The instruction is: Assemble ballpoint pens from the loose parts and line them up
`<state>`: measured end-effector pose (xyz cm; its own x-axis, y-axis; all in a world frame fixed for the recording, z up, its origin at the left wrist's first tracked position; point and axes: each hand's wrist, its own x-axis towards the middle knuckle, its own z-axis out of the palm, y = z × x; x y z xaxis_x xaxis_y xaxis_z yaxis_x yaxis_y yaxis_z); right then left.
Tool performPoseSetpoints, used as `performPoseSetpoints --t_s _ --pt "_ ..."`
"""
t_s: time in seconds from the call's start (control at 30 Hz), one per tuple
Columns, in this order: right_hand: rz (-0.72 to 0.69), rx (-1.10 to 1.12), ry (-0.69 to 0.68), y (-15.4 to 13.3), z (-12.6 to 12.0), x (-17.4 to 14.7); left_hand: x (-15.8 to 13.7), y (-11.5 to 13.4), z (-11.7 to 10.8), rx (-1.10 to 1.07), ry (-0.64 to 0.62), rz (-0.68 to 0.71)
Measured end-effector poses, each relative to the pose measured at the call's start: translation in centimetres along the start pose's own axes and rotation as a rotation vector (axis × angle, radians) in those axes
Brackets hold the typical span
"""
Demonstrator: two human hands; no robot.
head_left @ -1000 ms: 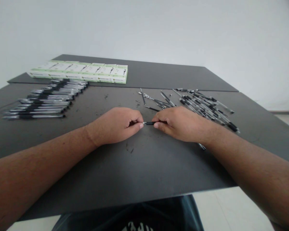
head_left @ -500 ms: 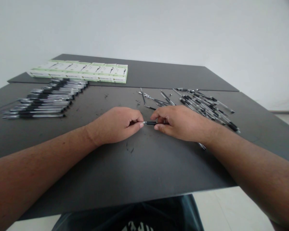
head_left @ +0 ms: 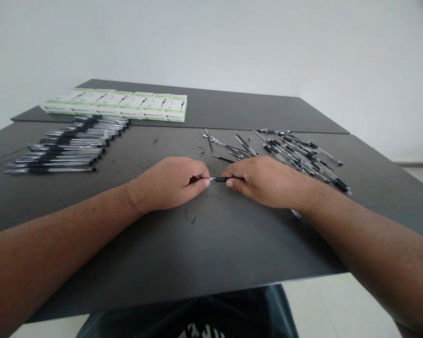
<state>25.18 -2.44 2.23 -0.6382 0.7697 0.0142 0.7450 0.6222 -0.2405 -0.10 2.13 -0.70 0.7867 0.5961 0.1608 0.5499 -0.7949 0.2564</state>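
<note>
A pen (head_left: 219, 179) with a black grip lies level between my hands, just above the dark table (head_left: 211, 249). Thumb and forefinger of my left hand (head_left: 172, 183) pinch its pale tip end. My right hand (head_left: 262, 180) is closed around the black grip part, and the pen's far end shows a little below the wrist. Most of the barrel is hidden by the right palm. Close behind the right hand lie loose thin pen parts (head_left: 229, 148), some partly covered by it.
A neat row of black-gripped pens (head_left: 65, 143) lies on the left. Behind it stand several green-and-white boxes (head_left: 155, 110) side by side. At the right is a loose heap of clear and black pens (head_left: 303, 157). A pale wall (head_left: 232, 47) rises behind the table.
The fingers of my right hand have closed from a looser hold to a firm pinch on the pen. My left hand has stayed in place.
</note>
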Motion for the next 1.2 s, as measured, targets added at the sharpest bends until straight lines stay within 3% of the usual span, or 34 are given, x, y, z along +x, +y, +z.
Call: performPoseSetpoints --t_s 1.2 --pt "0.052 0.071 0.071 0.07 0.14 -0.06 -0.04 0.04 -0.06 -0.005 0.001 0.006"
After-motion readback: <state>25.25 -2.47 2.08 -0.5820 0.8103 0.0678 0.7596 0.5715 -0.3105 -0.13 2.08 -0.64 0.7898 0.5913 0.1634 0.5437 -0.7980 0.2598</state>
